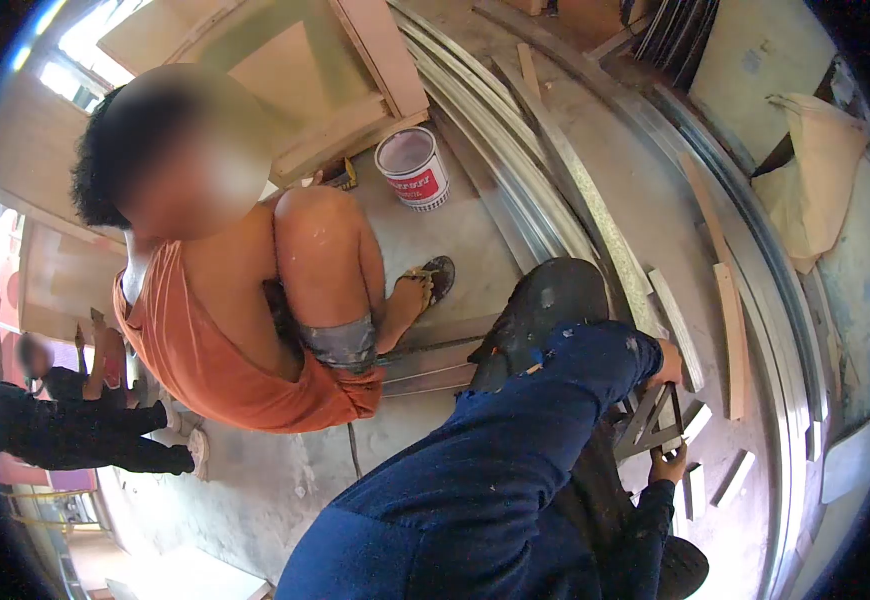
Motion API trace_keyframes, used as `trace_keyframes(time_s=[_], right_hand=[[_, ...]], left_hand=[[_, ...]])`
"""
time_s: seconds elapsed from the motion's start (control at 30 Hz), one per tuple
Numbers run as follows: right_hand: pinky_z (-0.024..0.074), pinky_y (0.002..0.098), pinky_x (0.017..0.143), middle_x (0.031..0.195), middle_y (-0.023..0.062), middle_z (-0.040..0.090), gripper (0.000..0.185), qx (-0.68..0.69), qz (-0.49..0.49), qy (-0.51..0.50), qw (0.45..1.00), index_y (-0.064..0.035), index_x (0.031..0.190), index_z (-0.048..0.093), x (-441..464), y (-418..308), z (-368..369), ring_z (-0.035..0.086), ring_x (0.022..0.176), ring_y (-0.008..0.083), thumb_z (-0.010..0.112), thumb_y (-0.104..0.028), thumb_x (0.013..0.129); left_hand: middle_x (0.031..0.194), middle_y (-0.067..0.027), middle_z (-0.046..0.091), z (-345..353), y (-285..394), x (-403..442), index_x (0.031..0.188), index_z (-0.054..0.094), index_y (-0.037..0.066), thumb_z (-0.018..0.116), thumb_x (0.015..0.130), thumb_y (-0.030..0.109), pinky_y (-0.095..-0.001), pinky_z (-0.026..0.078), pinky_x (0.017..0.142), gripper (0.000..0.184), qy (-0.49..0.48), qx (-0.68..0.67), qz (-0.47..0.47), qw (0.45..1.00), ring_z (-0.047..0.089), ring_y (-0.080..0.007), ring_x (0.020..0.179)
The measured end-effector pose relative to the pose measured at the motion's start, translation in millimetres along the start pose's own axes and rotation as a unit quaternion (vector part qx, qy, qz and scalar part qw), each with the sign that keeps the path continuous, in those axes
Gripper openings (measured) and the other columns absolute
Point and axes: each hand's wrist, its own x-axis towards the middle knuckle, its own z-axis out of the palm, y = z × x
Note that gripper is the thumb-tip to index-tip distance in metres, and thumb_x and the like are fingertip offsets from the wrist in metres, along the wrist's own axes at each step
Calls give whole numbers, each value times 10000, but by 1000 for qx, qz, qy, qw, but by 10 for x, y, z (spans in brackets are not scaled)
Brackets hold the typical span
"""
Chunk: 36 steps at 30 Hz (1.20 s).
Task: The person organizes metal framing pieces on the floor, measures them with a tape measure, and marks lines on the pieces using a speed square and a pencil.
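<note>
My left hand, at the end of a dark blue sleeve, is closed at the upper end of a dark triangular frame. Below it, my right hand pinches the frame's lower corner. The sleeve and my dark-trousered leg partly hide the frame and the left fingers. Beside the hands, short pale strips lie on the floor, one to the lower right and another just right of my right hand.
A co-worker in an orange top squats at left, near a white-and-red bucket. Another person in dark clothes is at far left. Long metal profiles and wooden strips lie on the right. A wooden cabinet stands behind.
</note>
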Motion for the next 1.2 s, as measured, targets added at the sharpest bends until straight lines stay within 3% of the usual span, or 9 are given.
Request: trace_keyframes(time_s=[0.3, 0.37, 0.6, 0.73, 0.93, 1.0, 1.03, 1.07, 1.2], right_hand=[[511, 344, 755, 1065, 132, 597, 612, 3, -36, 30, 999, -33, 1183, 475, 24, 53, 19, 637, 891, 248, 766, -154, 659], [510, 325, 734, 1047, 116, 598, 607, 0, -36, 37, 999, -34, 1176, 472, 12, 45, 22, 621, 853, 218, 760, -124, 649], [511, 311, 735, 1003, 106, 622, 591, 30, -22, 15, 999, -30, 1177, 471, 23, 42, 11, 627, 867, 209, 726, -81, 647], [515, 321, 738, 1021, 109, 614, 585, 20, -20, 19, 999, -27, 1177, 472, -2, -16, 15, 629, 857, 218, 720, -86, 650], [457, 344, 899, 1187, 139, 547, 700, 131, -28, -29, 991, -49, 1272, 427, 198, 566, 92, 535, 1089, 245, 761, -22, 657], [457, 371, 907, 1186, 157, 554, 729, 40, 15, -14, 999, -51, 1306, 407, 86, 468, 59, 538, 1094, 263, 783, -96, 683], [456, 377, 908, 1161, 171, 571, 760, 196, -40, -18, 980, -57, 1321, 397, 170, 859, 191, 547, 1086, 276, 794, -127, 676], [455, 379, 910, 1159, 187, 571, 800, -41, 43, 8, 998, -37, 1328, 384, -135, -17, -17, 553, 1080, 288, 807, -177, 664], [461, 366, 914, 1162, 206, 571, 731, 36, -10, 17, 999, 3, 1283, 422, -139, 46, 79, 579, 1059, 304, 778, -223, 686]], left_hand=[[889, -89, 663, 61, -25, 34, 885, 636, 149, 749, 602, 211, -453, 518, 720, 311, -9, 4, -8, 1000, 631, -325, 897], [986, -76, 661, 104, -49, 87, 998, 627, 196, 787, 590, 293, -442, 492, 803, 448, -33, 17, -13, 999, 613, -320, 968], [975, -67, 666, 70, -27, 102, 982, 626, 186, 779, 593, 292, -436, 494, 794, 431, -59, 27, -19, 998, 618, -299, 966], [857, -85, 657, 49, -18, 72, 882, 632, 148, 791, 525, 227, -461, 511, 702, 399, -30, 7, -12, 999, 632, -321, 877], [809, -128, 660, 228, -90, 113, 849, 657, 165, 727, 575, 223, -461, 506, 675, 289, 89, -42, 22, 995, 637, -340, 816], [812, -152, 655, 217, -47, 126, 872, 667, 143, 690, 589, 227, -468, 492, 675, 296, 68, -60, 19, 996, 623, -366, 805], [826, -157, 653, 157, 1, 30, 873, 664, 132, 680, 593, 223, -469, 485, 695, 295, 98, -84, 32, 991, 616, -377, 816], [853, -163, 645, 221, -60, 80, 885, 653, 128, 678, 589, 185, -461, 480, 737, 303, 60, -100, 21, 993, 607, -375, 848], [1009, -179, 581, 67, -61, -43, 993, 541, 41, 701, 529, 103, -448, 459, 851, 495, 26, -38, 52, 998, 551, -389, 979]])
